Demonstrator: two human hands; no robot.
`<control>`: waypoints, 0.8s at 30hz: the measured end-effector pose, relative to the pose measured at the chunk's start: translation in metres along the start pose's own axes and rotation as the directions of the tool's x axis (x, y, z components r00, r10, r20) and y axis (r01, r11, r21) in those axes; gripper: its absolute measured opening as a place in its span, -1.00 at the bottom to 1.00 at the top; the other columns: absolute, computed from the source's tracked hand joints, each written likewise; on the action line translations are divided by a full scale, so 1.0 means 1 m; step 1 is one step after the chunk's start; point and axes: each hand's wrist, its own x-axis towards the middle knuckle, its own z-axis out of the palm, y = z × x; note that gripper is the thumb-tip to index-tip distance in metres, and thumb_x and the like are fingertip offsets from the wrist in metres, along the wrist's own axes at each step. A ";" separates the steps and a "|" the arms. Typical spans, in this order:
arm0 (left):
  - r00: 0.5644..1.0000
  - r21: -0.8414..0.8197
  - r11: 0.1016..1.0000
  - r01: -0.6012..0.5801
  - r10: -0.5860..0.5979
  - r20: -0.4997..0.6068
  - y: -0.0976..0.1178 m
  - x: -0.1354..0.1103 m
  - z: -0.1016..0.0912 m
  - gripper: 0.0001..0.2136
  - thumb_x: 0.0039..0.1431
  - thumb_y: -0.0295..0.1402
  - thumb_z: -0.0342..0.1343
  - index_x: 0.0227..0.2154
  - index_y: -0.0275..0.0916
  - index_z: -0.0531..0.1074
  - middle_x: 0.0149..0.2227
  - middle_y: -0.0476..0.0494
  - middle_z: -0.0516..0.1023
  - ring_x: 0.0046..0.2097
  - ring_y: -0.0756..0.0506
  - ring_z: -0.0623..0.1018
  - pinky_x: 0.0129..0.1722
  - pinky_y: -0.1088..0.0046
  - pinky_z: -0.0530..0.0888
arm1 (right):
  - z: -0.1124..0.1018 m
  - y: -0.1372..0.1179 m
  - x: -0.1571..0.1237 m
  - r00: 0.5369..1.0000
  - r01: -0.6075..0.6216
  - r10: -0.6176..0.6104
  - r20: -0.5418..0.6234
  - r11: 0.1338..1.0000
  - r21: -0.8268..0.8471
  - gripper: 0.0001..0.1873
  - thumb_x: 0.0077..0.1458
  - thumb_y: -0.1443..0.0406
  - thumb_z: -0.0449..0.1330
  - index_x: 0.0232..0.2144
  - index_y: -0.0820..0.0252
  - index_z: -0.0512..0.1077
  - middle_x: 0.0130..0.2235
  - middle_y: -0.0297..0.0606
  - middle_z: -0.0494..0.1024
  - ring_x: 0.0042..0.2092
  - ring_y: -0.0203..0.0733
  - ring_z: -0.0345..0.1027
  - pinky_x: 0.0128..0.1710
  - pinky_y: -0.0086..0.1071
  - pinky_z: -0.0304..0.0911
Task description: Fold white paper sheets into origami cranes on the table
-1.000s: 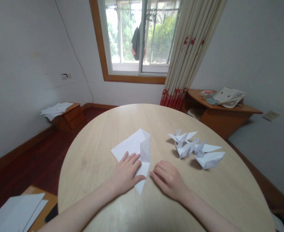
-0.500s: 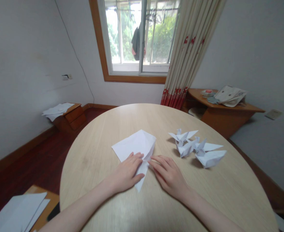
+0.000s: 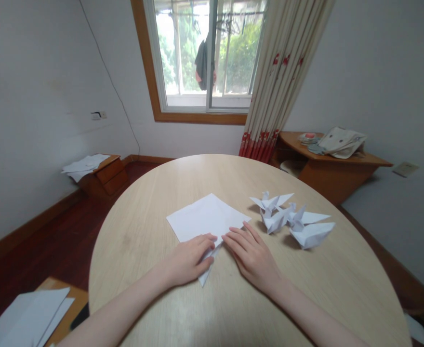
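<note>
A white sheet of paper (image 3: 205, 219) lies almost flat on the round wooden table (image 3: 183, 183), its near corner under my hands. My left hand (image 3: 186, 260) rests on that near part with fingers curled and pressing down. My right hand (image 3: 251, 255) lies flat beside it, fingers stretched out with the tips on the paper's right edge. Several folded white paper birds (image 3: 293, 221) sit on the table just right of the sheet, a little beyond my right hand.
A low wooden stand with loose paper (image 3: 89, 166) is at the left wall. A corner desk with a bag (image 3: 338, 149) stands at the right, next to a curtain (image 3: 280, 82). White sheets (image 3: 24, 318) lie on a surface at the bottom left.
The raised right flap of the sheet has been laid out flat to the right. My right hand moved forward onto the paper's edge; my left hand's fingers curled in.
</note>
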 end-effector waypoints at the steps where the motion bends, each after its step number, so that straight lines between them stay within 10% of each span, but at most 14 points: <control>1: 1.000 -0.001 1.000 -0.007 0.007 -0.005 0.001 0.000 -0.001 -0.82 0.26 -0.42 -0.02 -0.10 -0.23 0.35 0.15 -0.21 0.39 0.17 -0.15 0.38 0.13 0.24 0.35 | -0.001 0.001 0.000 1.000 -0.010 0.010 0.012 1.000 0.016 -0.57 0.12 0.56 -0.06 -0.02 0.28 0.40 -0.15 -0.11 0.57 -0.03 -0.07 0.38 0.16 -0.02 0.14; 7: 0.999 -0.022 0.999 -0.039 0.038 -0.009 0.003 -0.001 -0.004 -0.84 0.27 -0.38 -0.03 -0.14 -0.21 0.38 0.09 -0.19 0.45 0.15 -0.13 0.41 0.24 0.15 0.21 | 0.002 0.003 -0.005 0.988 -0.069 0.056 0.142 0.994 0.085 -0.68 0.12 0.51 0.06 -0.11 0.23 0.46 -0.17 -0.10 0.58 -0.15 -0.09 0.45 -0.19 -0.23 0.38; 24: 0.994 -0.090 0.990 -0.108 0.110 0.021 0.006 -0.003 -0.009 -0.66 0.10 -0.03 0.17 -0.24 -0.19 0.38 0.01 -0.20 0.51 0.08 -0.22 0.46 0.24 0.03 0.13 | 0.009 0.009 -0.011 0.972 -0.198 0.158 0.172 0.949 0.247 -0.77 0.17 0.49 0.09 -0.24 0.21 0.51 -0.13 -0.15 0.62 -0.09 -0.11 0.51 -0.10 -0.23 0.41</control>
